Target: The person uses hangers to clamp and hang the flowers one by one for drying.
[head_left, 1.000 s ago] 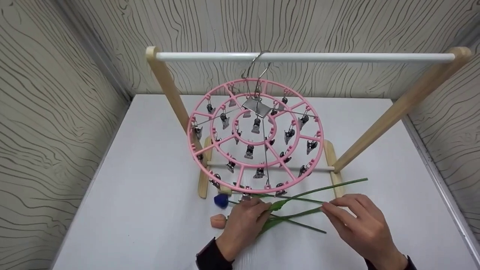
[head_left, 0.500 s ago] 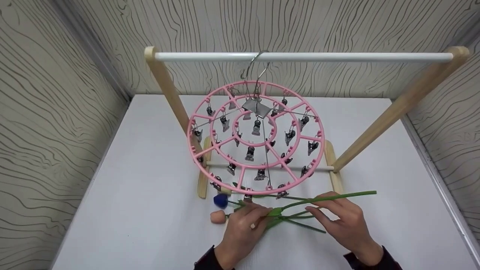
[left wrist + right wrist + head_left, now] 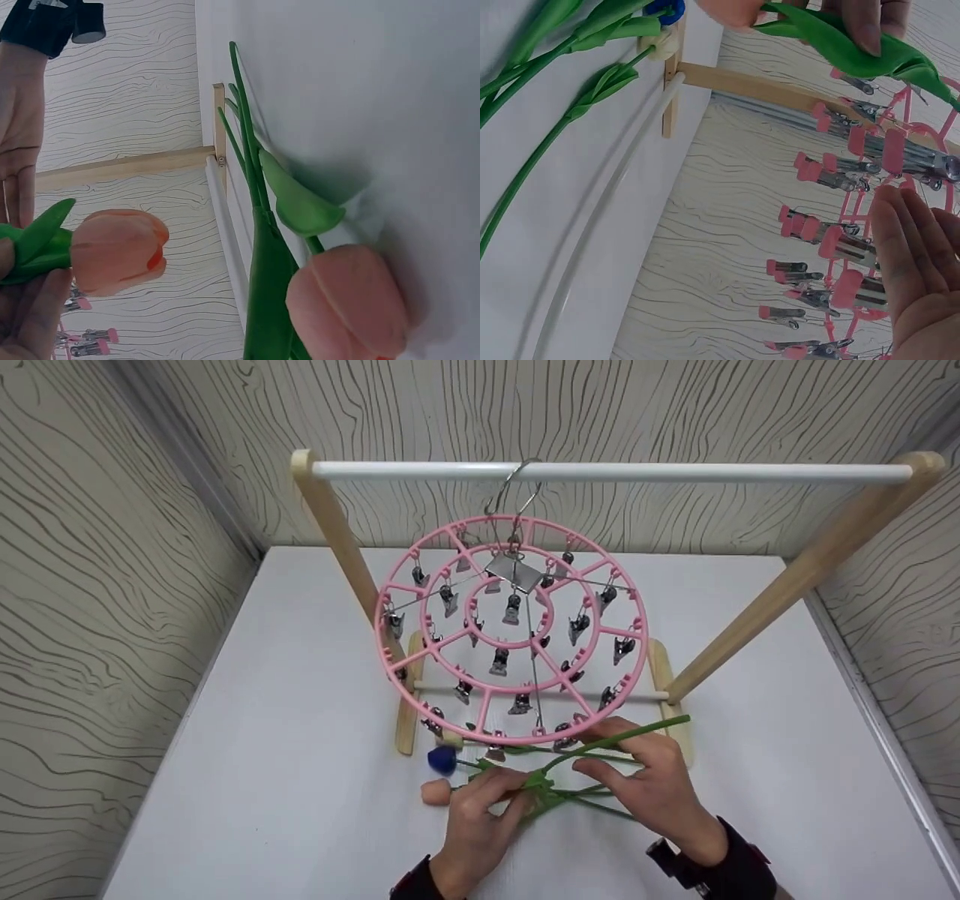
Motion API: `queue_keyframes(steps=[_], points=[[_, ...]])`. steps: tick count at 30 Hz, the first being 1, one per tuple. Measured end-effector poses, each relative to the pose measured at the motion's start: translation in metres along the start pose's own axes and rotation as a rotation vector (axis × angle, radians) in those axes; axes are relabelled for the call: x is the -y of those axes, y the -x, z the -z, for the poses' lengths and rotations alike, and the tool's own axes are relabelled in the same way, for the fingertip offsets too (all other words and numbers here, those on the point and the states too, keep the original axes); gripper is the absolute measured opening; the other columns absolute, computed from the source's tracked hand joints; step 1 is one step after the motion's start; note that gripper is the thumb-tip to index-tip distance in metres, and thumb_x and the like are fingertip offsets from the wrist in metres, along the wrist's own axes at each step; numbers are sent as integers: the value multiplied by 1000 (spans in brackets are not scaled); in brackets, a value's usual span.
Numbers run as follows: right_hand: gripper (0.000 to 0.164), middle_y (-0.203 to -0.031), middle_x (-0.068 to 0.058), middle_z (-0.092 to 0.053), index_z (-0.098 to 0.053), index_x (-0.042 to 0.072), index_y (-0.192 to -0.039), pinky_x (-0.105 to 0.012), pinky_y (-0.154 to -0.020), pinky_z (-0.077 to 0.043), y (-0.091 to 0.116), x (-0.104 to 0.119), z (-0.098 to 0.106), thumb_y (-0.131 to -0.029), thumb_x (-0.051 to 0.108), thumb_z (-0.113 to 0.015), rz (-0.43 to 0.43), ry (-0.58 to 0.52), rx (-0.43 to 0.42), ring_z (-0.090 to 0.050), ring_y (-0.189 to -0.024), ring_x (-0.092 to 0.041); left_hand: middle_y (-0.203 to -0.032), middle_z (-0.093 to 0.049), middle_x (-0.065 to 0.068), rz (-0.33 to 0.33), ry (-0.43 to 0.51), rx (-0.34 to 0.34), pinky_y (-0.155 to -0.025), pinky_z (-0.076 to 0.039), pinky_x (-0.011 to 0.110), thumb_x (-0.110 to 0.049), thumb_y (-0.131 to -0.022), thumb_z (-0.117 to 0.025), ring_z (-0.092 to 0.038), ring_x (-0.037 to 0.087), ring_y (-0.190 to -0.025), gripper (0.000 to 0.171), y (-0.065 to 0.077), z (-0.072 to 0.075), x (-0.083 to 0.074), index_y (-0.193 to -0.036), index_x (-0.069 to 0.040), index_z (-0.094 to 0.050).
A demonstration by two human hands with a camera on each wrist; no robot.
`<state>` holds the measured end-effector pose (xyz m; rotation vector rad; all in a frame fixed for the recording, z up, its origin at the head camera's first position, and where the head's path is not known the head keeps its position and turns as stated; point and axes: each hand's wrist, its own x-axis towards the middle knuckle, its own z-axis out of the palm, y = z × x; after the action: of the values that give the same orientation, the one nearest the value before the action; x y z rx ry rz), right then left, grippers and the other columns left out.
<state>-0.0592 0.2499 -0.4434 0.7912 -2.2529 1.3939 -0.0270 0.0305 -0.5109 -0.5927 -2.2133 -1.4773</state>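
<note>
My left hand pinches an artificial tulip by its green leaves, just below the peach bloom. That bloom hides behind the hand in the head view, while its stem slants up to the right. My right hand is beside the front rim of a round pink clip hanger. In the right wrist view its fingers are straight and hold nothing, close to several metal clips with pink tips. Several other tulips lie on the table: one blue, one peach, one cream.
The hanger hooks over the white bar of a wooden-legged rack, its right leg leaning outward. A lower crossbar joins the rack's feet. The rack stands on a white table between patterned walls.
My right hand has moved left and away from me, from the stem ends to the hanger's front rim. The held tulip's stem has come up and its tip shifted left. My left hand keeps its hold.
</note>
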Motion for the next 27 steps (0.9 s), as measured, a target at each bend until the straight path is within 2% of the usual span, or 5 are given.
queue_keyframes(steps=[6,12,16,22,27], points=[[48,-112,-17,-81,-74,1,-122,-16,-89,-62,-10,7,-5,-77,-11,-84,-78,-110,56,-75,-109,-1,-93,-79,-1,-3,43,-32,-72,-61,11,5,-82,-84,-75,7,-80,26,2,-2,3,-98,-14,-75],[37,-112,-5,-82,-76,3,-116,-18,-89,-63,-15,12,-3,-82,-6,-82,-172,-162,104,-76,-103,-2,-93,-79,1,-35,58,-45,-73,-61,12,4,-84,-83,-75,10,-80,24,3,-5,5,-99,-13,-74],[30,-107,-1,-81,-76,2,-110,-20,-85,-64,-15,12,-2,-83,-9,-80,-154,-206,99,-76,-96,-1,-94,-79,2,-60,63,-52,-73,-61,12,5,-84,-82,-75,11,-80,25,3,-7,5,-100,-13,-74],[41,-113,2,-79,-72,-1,-119,-20,-83,-65,-9,6,-5,-83,-22,-72,-83,-346,68,-77,-95,-4,-93,-79,3,-64,78,-53,-70,-60,11,6,-84,-81,-74,11,-77,25,1,-8,5,-99,-12,-74],[45,-117,5,-77,-69,-4,-121,-22,-86,-65,-4,3,-8,-82,-25,-69,-60,-399,71,-77,-99,-6,-92,-79,5,-70,96,-44,-72,-61,12,8,-84,-80,-75,12,-77,24,1,-10,7,-99,-10,-75]])
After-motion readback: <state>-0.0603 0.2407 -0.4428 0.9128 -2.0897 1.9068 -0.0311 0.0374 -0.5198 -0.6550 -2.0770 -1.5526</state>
